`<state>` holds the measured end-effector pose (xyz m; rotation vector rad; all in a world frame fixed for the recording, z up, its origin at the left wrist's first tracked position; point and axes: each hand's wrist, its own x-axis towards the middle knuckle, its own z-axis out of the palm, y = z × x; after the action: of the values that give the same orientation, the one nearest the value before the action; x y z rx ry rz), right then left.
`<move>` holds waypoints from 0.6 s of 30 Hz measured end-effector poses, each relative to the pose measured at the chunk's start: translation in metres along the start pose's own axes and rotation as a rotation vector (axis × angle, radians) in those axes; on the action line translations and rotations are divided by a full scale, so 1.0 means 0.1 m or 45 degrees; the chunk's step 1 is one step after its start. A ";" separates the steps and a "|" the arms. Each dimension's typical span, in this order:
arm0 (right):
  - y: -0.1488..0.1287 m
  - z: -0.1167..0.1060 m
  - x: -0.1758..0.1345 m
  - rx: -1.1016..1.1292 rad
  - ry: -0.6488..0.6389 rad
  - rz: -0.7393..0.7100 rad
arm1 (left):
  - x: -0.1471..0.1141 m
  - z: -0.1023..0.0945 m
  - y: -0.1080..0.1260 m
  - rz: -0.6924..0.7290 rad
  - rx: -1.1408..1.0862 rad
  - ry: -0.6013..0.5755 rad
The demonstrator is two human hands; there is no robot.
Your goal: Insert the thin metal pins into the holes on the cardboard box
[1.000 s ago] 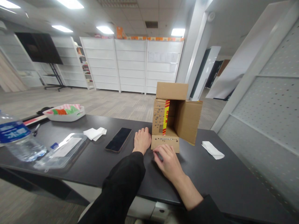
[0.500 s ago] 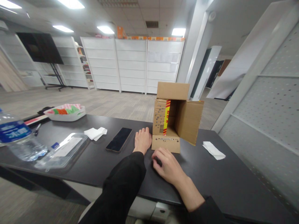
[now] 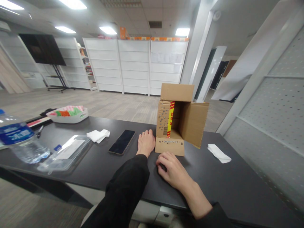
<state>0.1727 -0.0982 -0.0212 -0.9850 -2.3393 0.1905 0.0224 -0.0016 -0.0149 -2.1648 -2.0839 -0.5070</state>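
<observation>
My left hand lies palm down on the dark table, its fingers stretched forward and holding nothing visible. Just to its right stands an open cardboard box, with small round marks on its left flap and a row of them on the lower flap. In front of that lower flap rests my right hand, its fingers curled in toward the thumb. A dark gap shows between thumb and fingers; whether anything small is inside cannot be made out. Left of my left hand lies a black phone.
On the table are white tissues left of the phone, another folded tissue at right, a clear plastic case, a water bottle and a white basket. A perforated panel borders the right side.
The whole view has shifted very slightly, so everything appears a little further right. Both hands keep the same pose beside the box.
</observation>
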 end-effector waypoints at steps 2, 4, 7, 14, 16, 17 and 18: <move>0.00 0.00 0.00 0.001 -0.008 0.015 | 0.00 0.01 0.00 0.006 -0.005 0.003; 0.01 0.00 0.00 0.016 -0.024 0.035 | 0.00 0.01 0.00 0.010 -0.007 0.009; 0.01 -0.01 0.00 0.058 -0.049 0.061 | 0.01 0.03 -0.01 0.005 -0.003 0.015; 0.00 -0.03 0.00 0.094 -0.063 0.102 | 0.01 0.04 -0.02 0.005 0.000 0.016; 0.01 -0.03 0.00 0.094 -0.061 0.109 | 0.01 0.04 -0.02 0.002 -0.002 0.016; 0.01 -0.03 0.00 0.092 -0.059 0.111 | 0.01 0.04 -0.02 0.005 -0.002 0.018; 0.02 -0.03 0.00 0.090 -0.057 0.112 | 0.01 0.04 -0.02 0.009 -0.002 0.025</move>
<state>0.1755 -0.0975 -0.0196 -1.0596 -2.3147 0.3311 0.0214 0.0003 -0.0186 -2.1581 -2.0658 -0.5276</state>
